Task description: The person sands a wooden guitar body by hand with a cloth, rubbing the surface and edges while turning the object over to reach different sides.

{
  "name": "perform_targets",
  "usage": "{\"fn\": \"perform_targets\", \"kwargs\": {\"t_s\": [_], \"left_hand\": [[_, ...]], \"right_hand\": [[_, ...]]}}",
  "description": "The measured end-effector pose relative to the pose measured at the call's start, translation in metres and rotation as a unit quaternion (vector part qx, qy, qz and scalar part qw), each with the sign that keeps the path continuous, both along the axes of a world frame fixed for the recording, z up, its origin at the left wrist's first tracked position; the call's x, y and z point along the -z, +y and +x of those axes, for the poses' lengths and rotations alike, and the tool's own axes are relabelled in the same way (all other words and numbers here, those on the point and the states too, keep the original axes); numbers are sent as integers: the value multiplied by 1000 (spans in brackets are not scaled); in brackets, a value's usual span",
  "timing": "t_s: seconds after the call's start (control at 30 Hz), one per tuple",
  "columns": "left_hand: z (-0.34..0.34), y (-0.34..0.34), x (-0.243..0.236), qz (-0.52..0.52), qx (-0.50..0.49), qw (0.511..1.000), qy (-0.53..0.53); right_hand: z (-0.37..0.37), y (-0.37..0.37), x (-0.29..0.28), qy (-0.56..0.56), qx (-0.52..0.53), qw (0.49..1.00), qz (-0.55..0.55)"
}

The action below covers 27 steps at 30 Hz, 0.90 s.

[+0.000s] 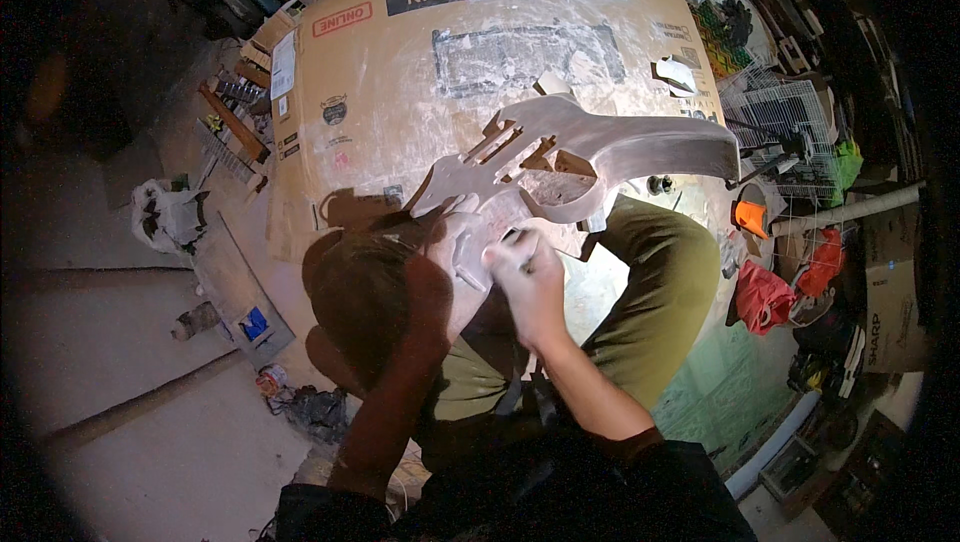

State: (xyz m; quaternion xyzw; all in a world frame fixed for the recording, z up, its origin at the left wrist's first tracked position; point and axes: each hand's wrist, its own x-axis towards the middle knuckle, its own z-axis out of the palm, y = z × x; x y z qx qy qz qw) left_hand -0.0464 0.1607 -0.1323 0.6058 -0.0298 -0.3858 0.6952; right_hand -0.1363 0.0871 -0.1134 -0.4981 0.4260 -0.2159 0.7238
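Note:
A bare, sanded electric guitar body [655, 147] with cut-out slots and a rounded cavity lies tilted in front of me, above my lap, coated in pale dust. My left hand [452, 260], dusty white, grips its near edge on the left side. My right hand [527, 264] is closed close beside the left one, against the near part of the body, and slightly blurred. Something small and dark shows between its fingers; its kind I cannot make out. My bent knee in olive trousers [665, 282] is under the right part of the body.
A dusty flattened cardboard box [380, 92] spreads beyond the guitar body. To the right are a white wire rack [790, 117], an orange object [750, 218] and a red plastic bag [765, 297]. Left stand a white plastic bag [168, 217] and wooden pieces [235, 122].

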Motion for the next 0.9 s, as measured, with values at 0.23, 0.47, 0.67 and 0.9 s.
{"fn": "perform_targets", "kwargs": {"t_s": [0.23, 0.47, 0.67, 0.9], "left_hand": [[12, 4, 15, 140, 109, 958, -225], [4, 21, 47, 226, 125, 929, -264], [5, 17, 4, 72, 75, 952, -289], [12, 15, -13, 109, 103, 894, -421]], "right_hand": [[-6, -5, 9, 27, -50, 998, -32], [-7, 2, 6, -66, -69, 993, -65], [-7, 1, 1, -59, -75, 994, -53], [-7, -4, 2, -37, -94, 992, -76]]}}
